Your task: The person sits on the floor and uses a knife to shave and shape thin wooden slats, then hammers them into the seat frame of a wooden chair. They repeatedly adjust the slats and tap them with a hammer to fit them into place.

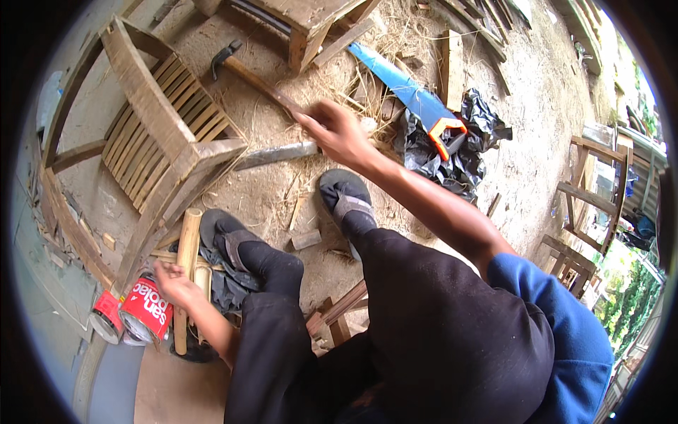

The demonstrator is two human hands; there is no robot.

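Head view, looking down: a person in dark trousers sat over a dirt floor strewn with straw and wood scraps, both bare hands in sight. The right hand [339, 134] reached forward from a blue sleeve [554, 311], its fingers closed around the end of the handle of a hammer [258, 81]. The hammer pointed away to the upper left, its dark claw head beside a wooden chair [148, 92] with a slatted panel; whether the head touched the floor could not be told.

The left hand [176, 286] was low on the left, its fingers loosely curled and blurred — whether they pinched anything could not be told. It was right by a pale wooden pole [189, 244] and above a red can [146, 311], with a smaller red can [106, 316] just left of that.

Between the hands were two sandalled feet, the right foot [346, 194] farther forward than the left foot [236, 244]. A small wood block [306, 240] lay between them, and a grey bar [275, 155] lay beyond. To the right of the hammer, a saw [406, 79] — blue blade, orange-and-black handle — rested with its handle on crumpled black plastic [462, 169].
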